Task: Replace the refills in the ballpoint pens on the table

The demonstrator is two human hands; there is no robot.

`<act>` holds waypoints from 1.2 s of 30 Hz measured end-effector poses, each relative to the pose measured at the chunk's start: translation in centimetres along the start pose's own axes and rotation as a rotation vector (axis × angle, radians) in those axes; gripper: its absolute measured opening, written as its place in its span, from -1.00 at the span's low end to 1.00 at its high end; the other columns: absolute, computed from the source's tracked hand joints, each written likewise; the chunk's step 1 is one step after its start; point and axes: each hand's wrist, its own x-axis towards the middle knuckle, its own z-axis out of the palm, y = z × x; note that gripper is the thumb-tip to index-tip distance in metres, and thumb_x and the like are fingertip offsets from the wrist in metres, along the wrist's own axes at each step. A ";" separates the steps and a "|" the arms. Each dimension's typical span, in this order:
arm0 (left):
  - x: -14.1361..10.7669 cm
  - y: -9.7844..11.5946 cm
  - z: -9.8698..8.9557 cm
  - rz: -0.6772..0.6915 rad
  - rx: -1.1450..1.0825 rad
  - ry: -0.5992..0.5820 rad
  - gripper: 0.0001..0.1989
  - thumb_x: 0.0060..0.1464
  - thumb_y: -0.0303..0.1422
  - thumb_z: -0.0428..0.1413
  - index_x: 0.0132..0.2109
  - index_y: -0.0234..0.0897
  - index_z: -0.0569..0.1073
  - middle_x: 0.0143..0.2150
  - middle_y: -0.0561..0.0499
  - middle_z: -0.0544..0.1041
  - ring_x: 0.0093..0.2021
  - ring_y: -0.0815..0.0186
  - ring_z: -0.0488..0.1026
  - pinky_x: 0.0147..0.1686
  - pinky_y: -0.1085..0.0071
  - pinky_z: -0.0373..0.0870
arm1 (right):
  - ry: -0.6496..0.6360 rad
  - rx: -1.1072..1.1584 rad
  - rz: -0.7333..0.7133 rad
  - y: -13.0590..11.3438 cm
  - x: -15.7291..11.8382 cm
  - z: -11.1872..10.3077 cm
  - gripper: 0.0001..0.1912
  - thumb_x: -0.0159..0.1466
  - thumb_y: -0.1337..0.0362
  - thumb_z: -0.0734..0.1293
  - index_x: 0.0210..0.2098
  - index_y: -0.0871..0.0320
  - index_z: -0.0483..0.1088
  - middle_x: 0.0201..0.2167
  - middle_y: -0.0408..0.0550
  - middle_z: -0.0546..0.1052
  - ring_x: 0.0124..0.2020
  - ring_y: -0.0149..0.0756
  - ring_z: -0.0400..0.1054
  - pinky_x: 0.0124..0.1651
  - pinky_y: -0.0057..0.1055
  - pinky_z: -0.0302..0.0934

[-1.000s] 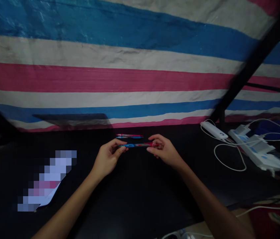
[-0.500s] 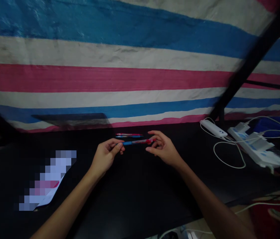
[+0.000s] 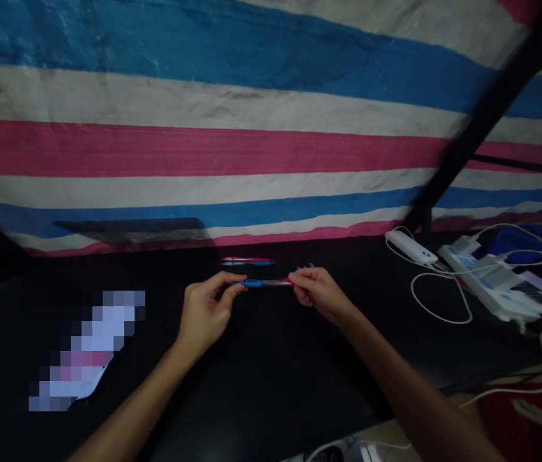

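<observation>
A striped sheet of blue, white and pink is spanning the background as a black table is stretching out below it. A white power strip is lying on the table's right side, cables trailing around it. At centre, a person's left hand is pinching one end of a pen between thumb and fingertips, the palm staying loosely hollow. The right hand is closing more tightly, thumb and forefinger gripping the opposite end. The pen is running almost level between the hands above the table, showing blue at its left, clear barrel in the middle and red at its right. Just beyond, two other pens, one reddish, one bluish, are lying side by side.
</observation>
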 end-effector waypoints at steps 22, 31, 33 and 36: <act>-0.9 2.2 0.4 0.368 0.189 0.049 -0.87 0.11 -0.43 0.05 -0.25 -0.24 0.50 -0.36 -0.02 0.55 -0.34 0.30 0.47 -0.35 0.40 0.40 | -0.139 0.440 0.447 -0.1 0.3 -1.4 -0.52 0.24 0.21 0.29 -0.73 0.20 0.08 -0.84 -0.32 0.06 -0.82 -0.67 -0.17 -0.81 -0.74 -0.23; -0.8 1.8 0.6 0.485 0.168 0.059 -0.82 0.06 -0.54 0.08 -0.18 -0.27 0.49 -0.33 -0.02 0.55 -0.34 0.31 0.45 -0.33 0.41 0.37 | -0.086 0.519 0.462 -0.3 0.2 -1.2 -0.54 0.27 0.22 0.26 -0.69 0.18 0.06 -0.81 -0.35 0.04 -0.82 -0.67 -0.19 -0.82 -0.73 -0.24; -0.7 1.5 0.6 0.482 0.165 0.034 -0.82 0.06 -0.54 0.08 -0.18 -0.27 0.48 -0.30 -0.03 0.54 -0.32 0.30 0.44 -0.30 0.40 0.38 | -0.030 0.543 0.395 -0.3 0.3 -0.9 -0.54 0.23 0.22 0.32 -0.68 0.19 0.06 -0.80 -0.35 0.07 -0.81 -0.67 -0.16 -0.80 -0.72 -0.22; -0.8 1.3 0.7 0.443 0.172 -0.020 -0.84 0.08 -0.50 0.07 -0.17 -0.28 0.46 -0.29 -0.04 0.53 -0.29 0.29 0.44 -0.25 0.38 0.37 | 0.028 0.553 0.278 -0.3 0.5 -0.7 -0.64 0.17 0.20 0.38 -0.61 0.21 0.20 -0.77 -0.34 0.12 -0.78 -0.66 -0.10 -0.77 -0.69 -0.19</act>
